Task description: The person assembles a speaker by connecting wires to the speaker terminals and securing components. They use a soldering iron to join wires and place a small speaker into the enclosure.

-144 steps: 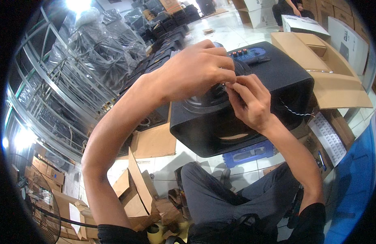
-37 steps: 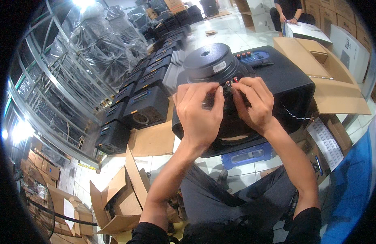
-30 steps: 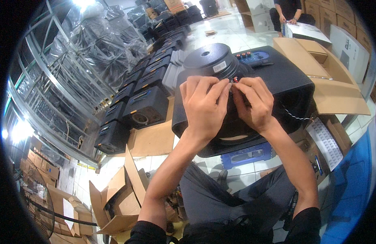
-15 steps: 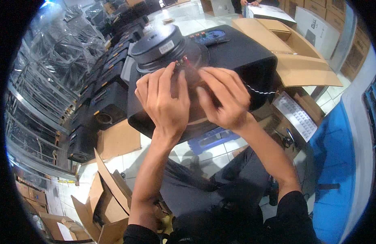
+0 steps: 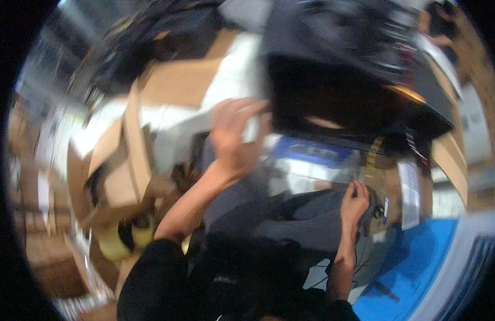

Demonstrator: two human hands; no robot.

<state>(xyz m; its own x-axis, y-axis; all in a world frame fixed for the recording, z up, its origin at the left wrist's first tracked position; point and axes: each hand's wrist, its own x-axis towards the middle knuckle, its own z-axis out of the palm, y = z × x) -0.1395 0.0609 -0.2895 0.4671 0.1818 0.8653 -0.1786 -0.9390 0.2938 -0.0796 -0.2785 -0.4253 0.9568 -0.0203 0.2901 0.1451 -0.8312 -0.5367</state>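
Observation:
The large black speaker box (image 5: 322,91) fills the upper middle of the view, with smeared round parts of a speaker driver (image 5: 338,21) on its top. Beside the box's left edge is my left hand (image 5: 236,136), blurred, its fingers apart from the thumb and nothing visible between them. Whether its fingertips touch the box I cannot tell. My right hand (image 5: 356,202) hangs lower, above my right leg and away from the box. Its fingers are curled together at the tips; whatever they may hold is too small to make out.
A blue plastic piece (image 5: 311,152) shows under the box. To the left lie an open cardboard box (image 5: 116,171) and a yellow tape roll (image 5: 127,241). On the right are a white patterned sheet (image 5: 409,195) and a blue panel (image 5: 408,273). Another person (image 5: 440,29) is at upper right.
Both hands have left the speaker driver. The left moved to the box's left side, the right down toward my lap. The view has swung left, so the scene sits further right and is blurred.

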